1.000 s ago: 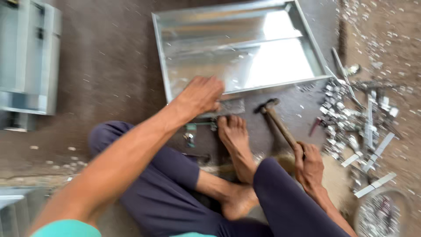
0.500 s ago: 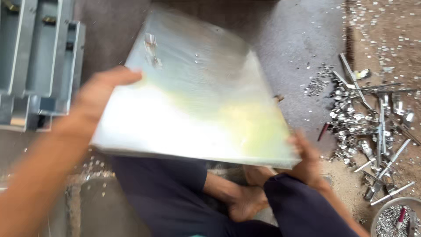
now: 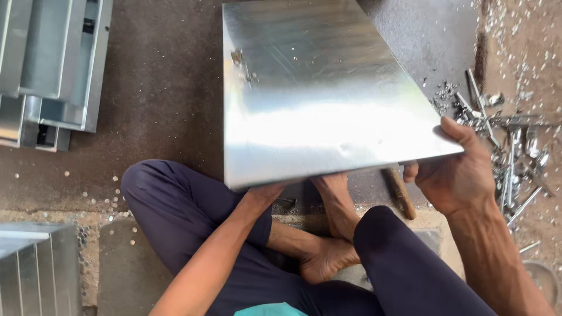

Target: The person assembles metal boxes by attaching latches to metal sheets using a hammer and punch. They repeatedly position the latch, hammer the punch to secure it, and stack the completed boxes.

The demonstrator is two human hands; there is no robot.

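The steel tray (image 3: 316,99), which a second ago lay open side up on the floor (image 3: 164,105) with the left hand pressed on its near rim, is now flipped over and lifted, its smooth underside facing up and its near edge raised above the feet. The left hand (image 3: 266,192) has moved under the near left edge; only its knuckles show, so how far it is closed I cannot tell, though it bears the tray from below. The right hand (image 3: 459,167) has left the hammer and now clamps the near right corner, thumb on top and fingers curled under. Judging by this, the work has gone from the tray's inside to its back. The hammer (image 3: 399,193) lies on the floor just under that corner, beside the right foot (image 3: 336,196), mostly hidden. To the right, a scatter of metal scraps (image 3: 503,140) crowds the floor close to the right hand. Far left stands a stack of metal channels (image 3: 50,64), well apart, and a metal box (image 3: 38,266) sits near left.
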